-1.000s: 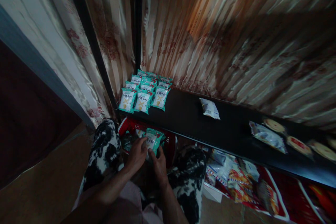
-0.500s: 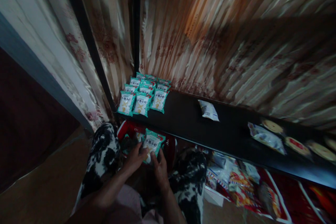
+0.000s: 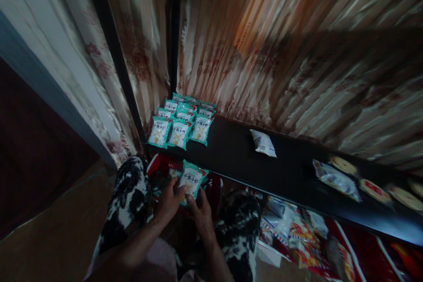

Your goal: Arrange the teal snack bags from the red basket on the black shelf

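Note:
Both my hands grip a small stack of teal snack packets (image 3: 191, 181) just above a red basket (image 3: 213, 183) between my knees. My left hand (image 3: 168, 200) holds the stack's left edge, and my right hand (image 3: 202, 211) holds its lower right edge. On the black shelf (image 3: 238, 150) ahead, several more teal packets (image 3: 181, 122) lie in neat rows at the left end, against the curtain.
A single white packet (image 3: 263, 142) lies mid-shelf, with wrapped round snacks (image 3: 343, 171) further right. Boxes of mixed snack packs (image 3: 297, 233) sit below the shelf to the right. Striped curtains (image 3: 280, 53) hang behind; black poles (image 3: 112, 53) stand at left. My patterned trouser knees (image 3: 128, 194) flank the basket.
My hands have lifted the teal packets up out of the basket, towards the shelf edge. The view has shifted slightly.

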### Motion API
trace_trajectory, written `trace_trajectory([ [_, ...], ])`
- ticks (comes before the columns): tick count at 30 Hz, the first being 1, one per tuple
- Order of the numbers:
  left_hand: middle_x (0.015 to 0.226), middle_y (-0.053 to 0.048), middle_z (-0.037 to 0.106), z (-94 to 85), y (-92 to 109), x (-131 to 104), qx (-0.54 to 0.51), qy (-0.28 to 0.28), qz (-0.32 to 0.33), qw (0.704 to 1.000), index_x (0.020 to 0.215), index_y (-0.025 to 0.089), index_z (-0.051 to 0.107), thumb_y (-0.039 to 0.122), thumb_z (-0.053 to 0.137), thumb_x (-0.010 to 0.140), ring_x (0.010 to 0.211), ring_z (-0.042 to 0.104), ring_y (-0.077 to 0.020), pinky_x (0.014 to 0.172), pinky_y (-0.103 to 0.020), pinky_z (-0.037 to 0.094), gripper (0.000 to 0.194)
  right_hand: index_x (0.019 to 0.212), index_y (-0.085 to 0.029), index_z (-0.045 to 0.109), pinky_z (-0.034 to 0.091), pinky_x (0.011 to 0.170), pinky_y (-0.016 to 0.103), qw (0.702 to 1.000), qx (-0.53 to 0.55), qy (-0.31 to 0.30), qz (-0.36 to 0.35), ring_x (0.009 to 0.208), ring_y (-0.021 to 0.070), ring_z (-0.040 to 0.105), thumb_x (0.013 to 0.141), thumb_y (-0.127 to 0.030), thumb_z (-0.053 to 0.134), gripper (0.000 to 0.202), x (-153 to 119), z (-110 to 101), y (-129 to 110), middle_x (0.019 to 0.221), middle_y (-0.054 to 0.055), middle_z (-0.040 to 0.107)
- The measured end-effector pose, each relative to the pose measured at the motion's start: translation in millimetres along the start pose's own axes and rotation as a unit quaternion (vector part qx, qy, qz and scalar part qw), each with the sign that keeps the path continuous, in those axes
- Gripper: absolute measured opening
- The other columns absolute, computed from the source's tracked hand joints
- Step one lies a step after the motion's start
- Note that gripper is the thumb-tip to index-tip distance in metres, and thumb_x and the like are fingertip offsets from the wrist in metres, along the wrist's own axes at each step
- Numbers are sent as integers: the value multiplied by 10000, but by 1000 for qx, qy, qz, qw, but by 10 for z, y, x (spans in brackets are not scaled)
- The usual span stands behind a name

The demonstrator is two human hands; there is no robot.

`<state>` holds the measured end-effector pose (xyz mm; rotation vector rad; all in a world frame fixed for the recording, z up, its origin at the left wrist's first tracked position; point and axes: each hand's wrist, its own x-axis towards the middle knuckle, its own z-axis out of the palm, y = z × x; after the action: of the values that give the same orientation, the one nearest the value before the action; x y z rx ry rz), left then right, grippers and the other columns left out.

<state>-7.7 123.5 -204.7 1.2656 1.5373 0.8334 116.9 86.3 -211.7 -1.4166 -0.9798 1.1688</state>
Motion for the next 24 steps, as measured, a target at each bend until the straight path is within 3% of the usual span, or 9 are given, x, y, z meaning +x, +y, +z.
trace_trajectory([
  [7, 1225, -118, 597, -6, 74, -2, 0, -10, 2, 1000, 1224, 133, 506, 417, 541, 777, 1134, 552, -217, 963, -331, 412, 531, 1227, -167, 540, 468, 919, 356, 1000, -19, -7, -4, 1076, 256, 587, 771, -468, 595, 548, 71, -56, -76, 1180, 82, 636],
  [12, 1315, -104, 532, 11, 156, 5, -29, -30, 18, 999, 1257, 137, 489, 319, 531, 782, 1210, 493, -199, 1020, -316, 368, 510, 1196, -177, 557, 491, 863, 324, 999, -24, -3, -26, 1015, 247, 617, 781, -474, 574, 511, 133, -114, -198, 1121, 77, 665],
  [24, 1253, -123, 576, 42, 276, 217, 5, -24, 68, 997, 1235, 124, 502, 281, 518, 791, 1154, 533, -214, 992, -350, 397, 471, 1144, -167, 596, 508, 792, 330, 997, -73, 3, -34, 913, 250, 648, 758, -494, 584, 506, 338, -196, -336, 1029, 78, 701],
])
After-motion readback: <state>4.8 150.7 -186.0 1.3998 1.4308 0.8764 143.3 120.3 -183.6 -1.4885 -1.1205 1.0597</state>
